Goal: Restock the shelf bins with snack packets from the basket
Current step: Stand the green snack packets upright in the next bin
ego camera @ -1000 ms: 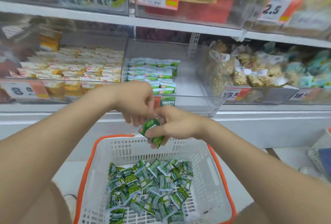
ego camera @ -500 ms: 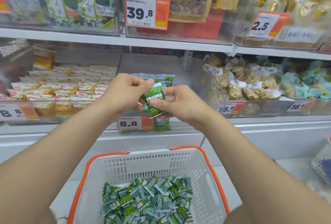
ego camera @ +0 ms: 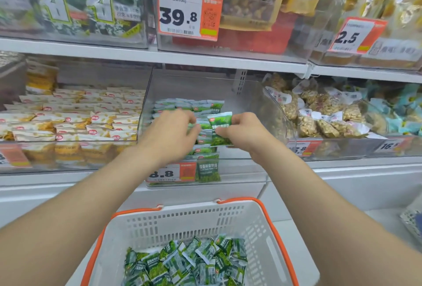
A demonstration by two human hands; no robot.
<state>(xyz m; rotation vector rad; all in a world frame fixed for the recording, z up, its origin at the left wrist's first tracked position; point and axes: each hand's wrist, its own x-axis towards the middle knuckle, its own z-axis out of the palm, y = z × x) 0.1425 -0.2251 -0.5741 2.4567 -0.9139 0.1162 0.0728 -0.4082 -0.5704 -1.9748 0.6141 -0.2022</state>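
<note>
Green packet (ego camera: 220, 129): held upright over the middle bin (ego camera: 242, 93), printed face toward me, just above the front rows of stock. My right hand (ego camera: 245, 131) has it, fingers (ego camera: 229, 133) pinching the packet's right edge with the thumb across the front.

Left hand (ego camera: 170, 135): just left of the packet, knuckles up, fingers (ego camera: 194, 129) curled in against the stacked packets (ego camera: 189, 105). I cannot tell whether they pinch one or only touch. The two hands are close together, with a narrow strip of green between them.

Middle bin: clear plastic. The same green packets lie in rows along its left half, and the right half shows bare floor. An 8.8 price tag (ego camera: 171, 172) sits on its front wall, beside a sample packet.

Basket (ego camera: 182, 219): white with an orange rim, below the shelf and between my forearms. Loose packets (ego camera: 187, 260) lie jumbled in its bottom.

Neighbours: the left bin (ego camera: 141, 103) holds yellow-and-white packets in rows. The right bin (ego camera: 283, 121) holds clear bags of nut-like snacks. A white shelf (ego camera: 137, 55) runs above, carrying larger bags and a 39.8 tag (ego camera: 187, 12).
</note>
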